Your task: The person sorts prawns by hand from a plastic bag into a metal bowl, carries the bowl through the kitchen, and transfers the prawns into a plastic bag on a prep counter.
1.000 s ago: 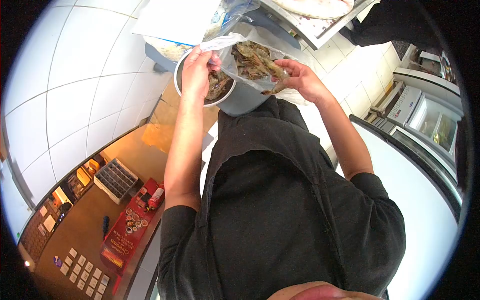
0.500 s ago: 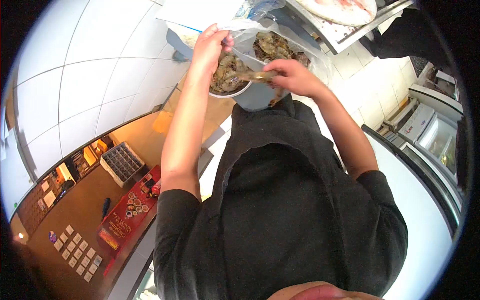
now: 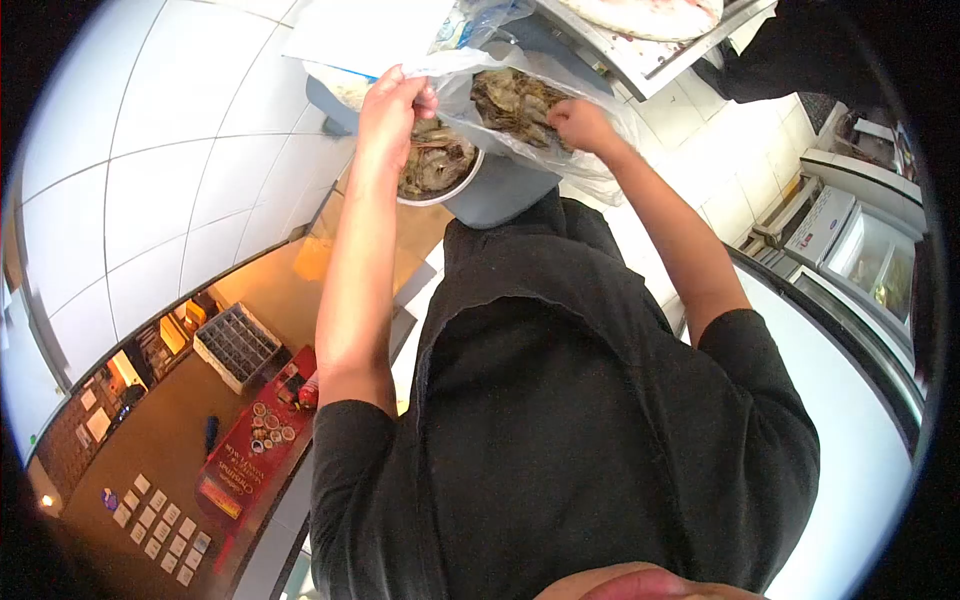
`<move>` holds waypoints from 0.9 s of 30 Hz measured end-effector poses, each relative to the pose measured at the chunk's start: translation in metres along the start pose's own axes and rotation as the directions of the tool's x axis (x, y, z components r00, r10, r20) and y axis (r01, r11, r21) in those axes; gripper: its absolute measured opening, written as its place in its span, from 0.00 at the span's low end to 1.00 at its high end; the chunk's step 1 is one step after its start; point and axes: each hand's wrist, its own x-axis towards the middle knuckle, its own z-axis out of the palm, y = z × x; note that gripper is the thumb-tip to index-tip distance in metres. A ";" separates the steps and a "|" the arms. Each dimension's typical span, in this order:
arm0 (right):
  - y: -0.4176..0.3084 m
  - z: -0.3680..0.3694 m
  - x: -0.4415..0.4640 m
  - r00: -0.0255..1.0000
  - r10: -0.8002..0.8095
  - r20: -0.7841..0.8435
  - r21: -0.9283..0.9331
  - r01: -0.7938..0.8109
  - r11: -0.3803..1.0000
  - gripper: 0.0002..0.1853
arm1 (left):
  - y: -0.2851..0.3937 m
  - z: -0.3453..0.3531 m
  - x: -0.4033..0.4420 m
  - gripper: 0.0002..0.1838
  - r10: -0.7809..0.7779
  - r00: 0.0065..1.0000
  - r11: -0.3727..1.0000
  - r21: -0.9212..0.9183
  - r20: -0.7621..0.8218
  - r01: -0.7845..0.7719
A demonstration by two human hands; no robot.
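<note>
My left hand [image 3: 392,108] pinches the rim of a clear plastic bag [image 3: 592,178] and holds its mouth raised. Inside the bag lies a heap of raw, grey-brown shrimp [image 3: 510,105]. At the heap's right side, my right hand [image 3: 583,125] has its fingers curled closed on a shrimp, mostly hidden by the fingers. Below my left hand is a round white bowl [image 3: 430,201] with more raw shrimp [image 3: 437,165] in it. Bag and bowl stand side by side on a grey-blue surface [image 3: 500,195] in front of my lap.
A metal tray [image 3: 655,75] with a stained white board [image 3: 650,15] stands at the upper right. A white sheet or lid [image 3: 365,35] is behind the bowl. Tiled wall [image 3: 160,170] rises on the left; a glass-door fridge [image 3: 875,260] is at the right. A dark-clothed person [image 3: 800,60] is at upper right.
My right hand has moved from above the bowl, where it held a shrimp, up and right into the bag. My left hand still holds the bag's rim. The view has shifted slightly.
</note>
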 end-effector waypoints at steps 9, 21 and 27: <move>-0.003 0.070 -0.002 0.985 0.055 -0.165 -0.095 -0.072 0.993 0.10 | -0.009 0.007 -0.011 0.05 -0.016 1.000 0.999 0.037 0.013 0.015; -0.017 0.079 -0.006 0.916 0.397 -0.061 0.204 -0.378 0.903 0.19 | -0.021 0.011 -0.023 0.06 -0.021 1.000 1.000 -0.019 -0.017 0.021; -0.013 0.096 -0.002 0.912 0.363 0.190 0.400 -0.410 0.820 0.20 | -0.023 0.011 -0.026 0.06 -0.018 1.000 0.999 -0.031 -0.006 0.017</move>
